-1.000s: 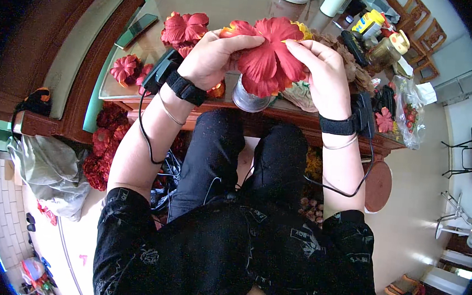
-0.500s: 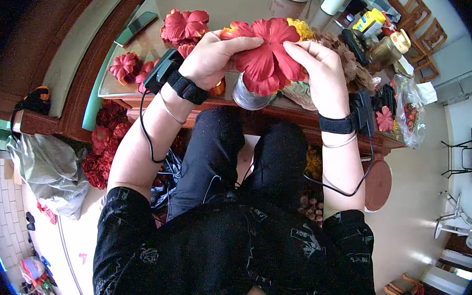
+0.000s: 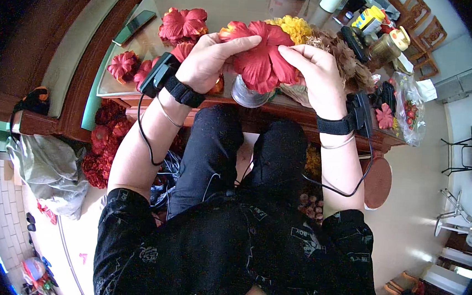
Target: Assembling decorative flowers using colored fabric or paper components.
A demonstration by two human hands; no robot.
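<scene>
Red artificial flower [image 3: 266, 64], pinched by left hand [image 3: 207, 59] and right hand [image 3: 324, 74] over the near edge of the worktop [image 3: 230, 5]. Probably feather-light, floppy, easily creased; I'd grip near the centre.

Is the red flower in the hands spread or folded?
Spread: the red flower shows broad petals fanned outward between left hand and right hand.
</scene>
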